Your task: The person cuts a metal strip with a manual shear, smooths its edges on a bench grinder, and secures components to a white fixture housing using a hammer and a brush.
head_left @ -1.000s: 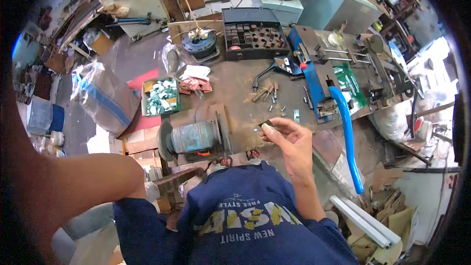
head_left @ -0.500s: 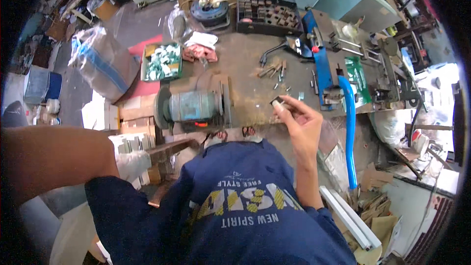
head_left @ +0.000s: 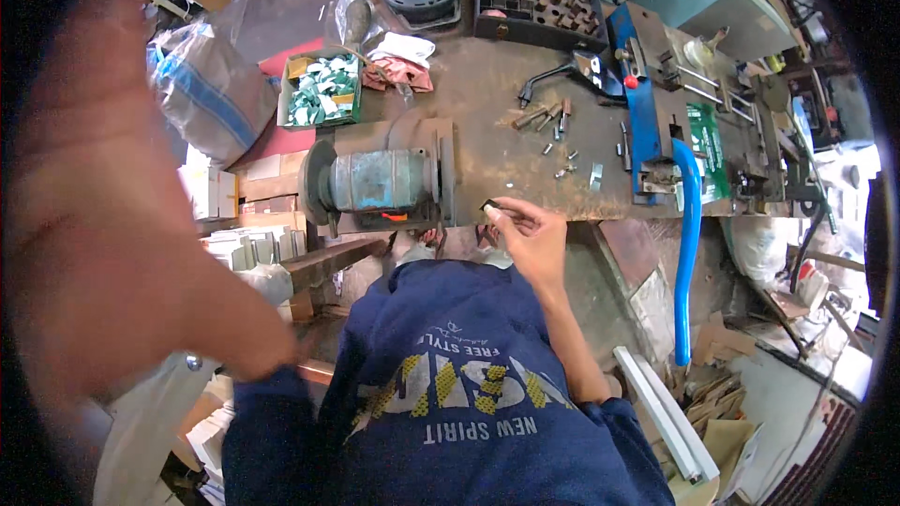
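Right hand (head_left: 536, 242) grip pinching small dark flat metal piece (head_left: 491, 205); left hand (head_left: 103, 215) blurred, grip unclear.

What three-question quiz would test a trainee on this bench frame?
1. True or false: the right hand pinches a small dark part at the bench edge.
2. What sits just left of that hand? A) bench grinder B) a kettle C) a laptop
3. Which hand is a blur close to the camera?

Key: 1 true; 2 A; 3 the left hand, which blocks the left of the view and appears to hold nothing.
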Motion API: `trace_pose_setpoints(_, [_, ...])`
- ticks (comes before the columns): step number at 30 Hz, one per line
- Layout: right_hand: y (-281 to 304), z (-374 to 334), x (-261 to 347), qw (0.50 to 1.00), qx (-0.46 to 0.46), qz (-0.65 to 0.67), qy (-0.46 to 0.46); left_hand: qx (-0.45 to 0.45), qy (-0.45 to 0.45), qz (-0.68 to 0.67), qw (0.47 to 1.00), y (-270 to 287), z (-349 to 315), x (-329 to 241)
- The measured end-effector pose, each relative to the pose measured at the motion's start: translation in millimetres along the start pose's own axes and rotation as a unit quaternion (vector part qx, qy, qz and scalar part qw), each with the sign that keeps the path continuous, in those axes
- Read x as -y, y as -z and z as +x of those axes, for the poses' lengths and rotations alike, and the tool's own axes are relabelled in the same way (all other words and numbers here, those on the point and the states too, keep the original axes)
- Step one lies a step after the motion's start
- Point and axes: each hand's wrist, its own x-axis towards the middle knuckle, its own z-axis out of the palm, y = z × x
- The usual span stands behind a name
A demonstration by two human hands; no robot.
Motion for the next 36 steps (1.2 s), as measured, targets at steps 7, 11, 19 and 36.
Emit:
trace_pose_setpoints(7, [-10.9, 0.8, -28.3, 0.999, -0.017, -0.017, -0.022, -0.009, 0.132, 0.013, 0.991, -9.4, -46.2, 79.1])
trace_pose_setpoints(11, [-12.5, 0.8, -29.5, 0.997, 0.006, -0.076, 0.007, 0.011, 0.149, 0.204, 0.968, 23.8, -101.8, 84.4])
trace_pose_setpoints(19, [-29.0, -4.6, -10.5, 0.969, -0.024, -0.196, 0.151, -0.085, 0.53, 0.402, 0.742, 178.7, -387.8, 66.7])
trace_pose_setpoints(36, [-46.9, -6.3, -22.2, 0.953, -0.042, -0.231, 0.19, -0.232, 0.693, 0.304, 0.611, 215.6, -501.2, 41.4])
